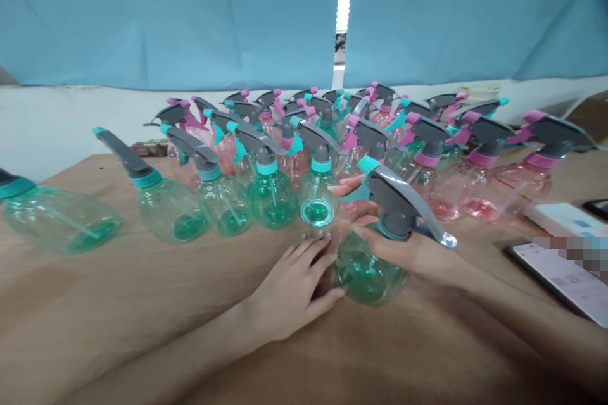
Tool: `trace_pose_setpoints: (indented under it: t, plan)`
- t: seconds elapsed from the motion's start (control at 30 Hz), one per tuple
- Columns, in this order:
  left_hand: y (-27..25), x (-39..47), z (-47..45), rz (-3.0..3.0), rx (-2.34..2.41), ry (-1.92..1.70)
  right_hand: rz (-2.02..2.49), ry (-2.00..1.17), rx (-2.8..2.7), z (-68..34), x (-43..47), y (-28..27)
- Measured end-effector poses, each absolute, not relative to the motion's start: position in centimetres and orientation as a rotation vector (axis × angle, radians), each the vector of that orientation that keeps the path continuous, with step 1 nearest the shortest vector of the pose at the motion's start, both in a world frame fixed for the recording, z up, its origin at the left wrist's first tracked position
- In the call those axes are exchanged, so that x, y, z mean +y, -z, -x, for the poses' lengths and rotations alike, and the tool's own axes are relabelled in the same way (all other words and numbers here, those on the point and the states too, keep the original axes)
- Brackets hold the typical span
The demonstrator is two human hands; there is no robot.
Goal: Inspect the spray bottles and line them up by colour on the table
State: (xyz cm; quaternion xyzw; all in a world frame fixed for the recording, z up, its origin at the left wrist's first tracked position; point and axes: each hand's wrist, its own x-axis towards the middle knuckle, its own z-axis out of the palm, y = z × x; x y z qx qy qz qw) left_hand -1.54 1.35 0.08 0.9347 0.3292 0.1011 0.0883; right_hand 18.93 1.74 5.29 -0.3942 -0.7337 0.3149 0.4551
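A green see-through spray bottle (368, 275) with a grey and teal trigger head (396, 199) stands slightly tilted at the near middle of the table. My right hand (375, 228) is wrapped around its neck, just below the head, with some fingers partly hidden behind it. Left of this bottle, my left hand (301, 278) lies low over the table with its fingers spread. Its thumb tip reaches the bottle's lower side; whether it touches, I cannot tell. Just beyond the left fingertips is another green spray bottle (319, 186).
Several green spray bottles, one of them (275, 193) near the middle, form the front row on the wooden table (142, 316). Pink ones (517, 180) crowd the right and back. A phone (560, 278) and a white box (563, 220) lie at right. A blue cloth (166, 19) hangs behind.
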Motion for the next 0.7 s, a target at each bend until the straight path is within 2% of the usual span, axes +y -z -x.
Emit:
trace_pose_setpoints:
  t: [0.33, 0.53, 0.7]
  plan:
    - [-0.19, 1.43, 1.51, -2.783, 0.976, -0.307, 0.931, -0.767, -1.802, -19.09, 1.8, -5.55]
    - [-0.22, 1.39, 1.51, -2.772, 0.964, -0.321, 0.887, -0.913, -1.771, -19.12, 1.86, -6.08]
    - [-0.01, 1.41, 1.55, -2.781, 0.963, -0.333, 0.876, -0.9, -1.79, -19.25, 2.12, -5.43]
